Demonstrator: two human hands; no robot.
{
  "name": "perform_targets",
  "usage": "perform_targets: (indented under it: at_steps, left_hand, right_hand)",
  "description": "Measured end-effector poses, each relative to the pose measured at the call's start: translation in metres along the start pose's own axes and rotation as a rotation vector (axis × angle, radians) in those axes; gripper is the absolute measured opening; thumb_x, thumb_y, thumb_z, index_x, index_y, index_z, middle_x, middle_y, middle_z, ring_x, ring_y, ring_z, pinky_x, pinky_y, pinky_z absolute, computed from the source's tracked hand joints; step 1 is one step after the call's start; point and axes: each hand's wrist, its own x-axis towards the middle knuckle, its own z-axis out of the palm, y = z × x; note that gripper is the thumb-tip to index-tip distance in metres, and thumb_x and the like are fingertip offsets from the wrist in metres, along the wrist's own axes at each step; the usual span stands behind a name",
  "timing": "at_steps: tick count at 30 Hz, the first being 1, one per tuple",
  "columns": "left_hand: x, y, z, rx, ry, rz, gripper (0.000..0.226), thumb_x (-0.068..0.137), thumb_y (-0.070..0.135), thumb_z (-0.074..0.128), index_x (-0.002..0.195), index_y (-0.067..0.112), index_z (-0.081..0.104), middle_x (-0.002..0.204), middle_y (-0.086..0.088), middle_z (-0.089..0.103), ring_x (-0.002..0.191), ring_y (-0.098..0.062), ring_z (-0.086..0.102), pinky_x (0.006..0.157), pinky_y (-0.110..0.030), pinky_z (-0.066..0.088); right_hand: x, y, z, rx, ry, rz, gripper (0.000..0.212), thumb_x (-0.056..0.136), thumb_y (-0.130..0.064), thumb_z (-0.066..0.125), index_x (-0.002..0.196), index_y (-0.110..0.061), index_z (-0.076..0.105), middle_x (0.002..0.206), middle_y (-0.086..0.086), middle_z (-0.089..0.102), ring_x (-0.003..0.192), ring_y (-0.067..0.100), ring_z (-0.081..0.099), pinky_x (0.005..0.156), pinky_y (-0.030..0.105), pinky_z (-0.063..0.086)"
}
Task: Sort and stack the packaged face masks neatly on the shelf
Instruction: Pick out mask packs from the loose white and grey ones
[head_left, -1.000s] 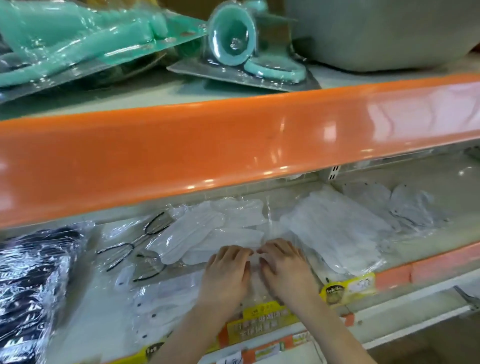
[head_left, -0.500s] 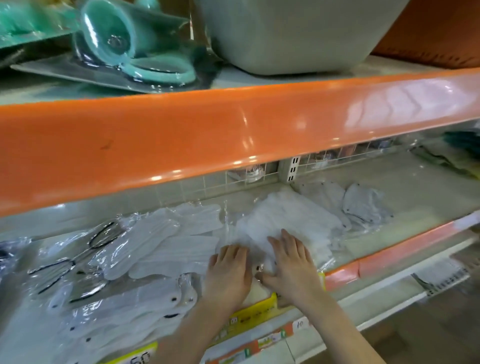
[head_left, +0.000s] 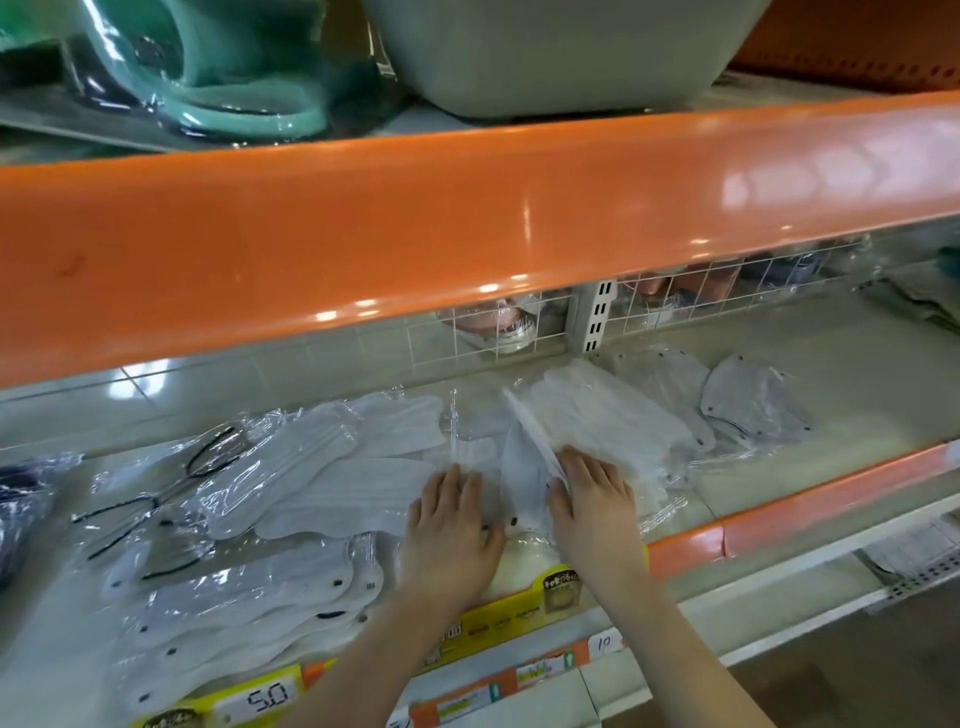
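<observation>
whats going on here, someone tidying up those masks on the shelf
Yes. A person is straightening packaged face masks on the shelf. The right hand lies on a stack of white masks, its fingers at the edge of the top pack, while the left hand rests flat on a clear pack beside it. More packs lie loose to the left.
</observation>
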Motion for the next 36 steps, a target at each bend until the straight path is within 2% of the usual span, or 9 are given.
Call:
perform_targets:
  at_steps: [5, 10, 16, 20, 22, 25, 30, 33, 36]
  left_hand:
    - [0.008, 0.005, -0.006, -0.039, 0.091, 0.003, 0.056, 0.094, 0.047, 0.035, 0.144, 0.022, 0.034, 0.138, 0.003, 0.041, 0.13, -0.02, 0.032, 0.104, -0.031, 0.025]
    - [0.022, 0.017, -0.014, -0.119, 0.028, -0.02, 0.053, 0.095, 0.047, 0.045, 0.14, 0.021, 0.037, 0.136, 0.003, 0.045, 0.128, -0.017, 0.036, 0.101, -0.028, 0.028]
    - [0.029, 0.037, -0.028, -0.322, -0.056, -0.112, 0.038, 0.094, 0.035, 0.051, 0.126, 0.015, 0.048, 0.116, -0.005, 0.062, 0.107, -0.024, 0.055, 0.084, -0.034, 0.044]
    - [0.029, 0.049, -0.036, -0.456, -0.105, -0.16, 0.062, 0.088, 0.042, 0.062, 0.141, 0.018, 0.039, 0.132, -0.001, 0.056, 0.119, -0.02, 0.051, 0.07, -0.017, 0.026]
    - [0.028, 0.054, -0.039, -0.533, -0.113, -0.188, 0.067, 0.085, 0.043, 0.067, 0.139, 0.016, 0.039, 0.125, -0.001, 0.058, 0.107, -0.014, 0.053, 0.062, -0.013, 0.028]
    - [0.028, 0.056, -0.041, -0.606, -0.094, -0.21, 0.053, 0.086, 0.027, 0.07, 0.131, 0.016, 0.044, 0.109, 0.002, 0.06, 0.081, -0.005, 0.044, 0.055, 0.003, 0.031]
    - [0.025, 0.055, -0.038, -0.655, -0.097, -0.243, 0.011, 0.086, 0.018, 0.063, 0.092, 0.013, 0.054, 0.073, 0.007, 0.053, 0.062, -0.005, 0.05, 0.05, -0.009, 0.039]
    - [0.023, 0.054, -0.032, -0.628, -0.075, -0.226, 0.013, 0.087, 0.023, 0.059, 0.081, 0.011, 0.059, 0.065, 0.005, 0.055, 0.062, -0.011, 0.054, 0.053, -0.014, 0.038]
    - [0.022, 0.049, -0.029, -0.702, -0.006, -0.246, 0.028, 0.085, 0.01, 0.057, 0.062, 0.015, 0.043, 0.055, 0.004, 0.043, 0.052, -0.009, 0.041, 0.048, -0.018, 0.032]
  right_hand:
    - [0.001, 0.0, 0.002, 0.058, 0.063, 0.011, 0.039, 0.086, -0.026, 0.038, 0.11, -0.008, 0.064, 0.112, 0.006, 0.068, 0.098, 0.028, 0.061, 0.079, 0.04, 0.05]
    - [0.0, 0.0, 0.004, 0.0, 0.113, -0.01, 0.039, 0.088, -0.023, 0.035, 0.108, -0.008, 0.065, 0.109, 0.005, 0.068, 0.094, 0.026, 0.063, 0.077, 0.038, 0.051]
    - [0.0, 0.0, 0.01, -0.101, 0.154, -0.006, 0.033, 0.091, -0.027, 0.04, 0.097, -0.014, 0.07, 0.109, 0.002, 0.069, 0.098, 0.022, 0.063, 0.079, 0.036, 0.049]
    - [-0.001, 0.001, 0.011, -0.098, 0.144, -0.02, 0.034, 0.092, -0.027, 0.04, 0.099, -0.013, 0.07, 0.109, 0.003, 0.07, 0.099, 0.023, 0.063, 0.08, 0.037, 0.05]
    - [0.0, 0.001, 0.011, -0.071, 0.142, -0.012, 0.037, 0.092, -0.026, 0.038, 0.102, -0.01, 0.07, 0.108, 0.004, 0.07, 0.099, 0.024, 0.064, 0.08, 0.036, 0.05]
    - [0.0, 0.001, 0.01, -0.039, 0.155, -0.008, 0.038, 0.091, -0.025, 0.038, 0.103, -0.008, 0.069, 0.107, 0.005, 0.071, 0.098, 0.024, 0.065, 0.08, 0.036, 0.051]
    - [-0.002, -0.001, 0.008, -0.037, 0.154, -0.024, 0.039, 0.09, -0.025, 0.037, 0.103, -0.008, 0.069, 0.107, 0.005, 0.07, 0.097, 0.025, 0.065, 0.078, 0.036, 0.051]
    - [-0.003, -0.002, 0.006, -0.024, 0.139, -0.013, 0.036, 0.091, -0.033, 0.041, 0.1, -0.013, 0.069, 0.11, 0.003, 0.07, 0.1, 0.023, 0.064, 0.082, 0.037, 0.05]
    - [-0.006, -0.003, 0.005, -0.042, 0.112, -0.031, 0.039, 0.089, -0.046, 0.045, 0.103, -0.018, 0.068, 0.115, 0.0, 0.067, 0.105, 0.021, 0.061, 0.086, 0.035, 0.048]
